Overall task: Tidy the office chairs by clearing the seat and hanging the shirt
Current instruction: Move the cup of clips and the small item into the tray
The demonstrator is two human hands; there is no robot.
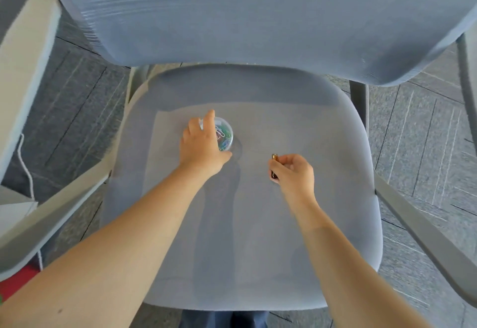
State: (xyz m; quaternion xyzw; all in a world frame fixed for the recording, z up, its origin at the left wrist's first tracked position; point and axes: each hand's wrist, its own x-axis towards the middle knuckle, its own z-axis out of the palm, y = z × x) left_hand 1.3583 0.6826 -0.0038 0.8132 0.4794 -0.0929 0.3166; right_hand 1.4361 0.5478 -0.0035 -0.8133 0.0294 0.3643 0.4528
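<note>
Grey carpet tiles surround a blue-grey office chair whose seat fills mid-frame. At frame centre, the left hand curls over a clear round box of paper clips resting on the seat, half hiding it. Right of centre, the right hand pinches a small dark cylinder with a brass end, mostly covered by fingers; what it is stays unclear.
</note>
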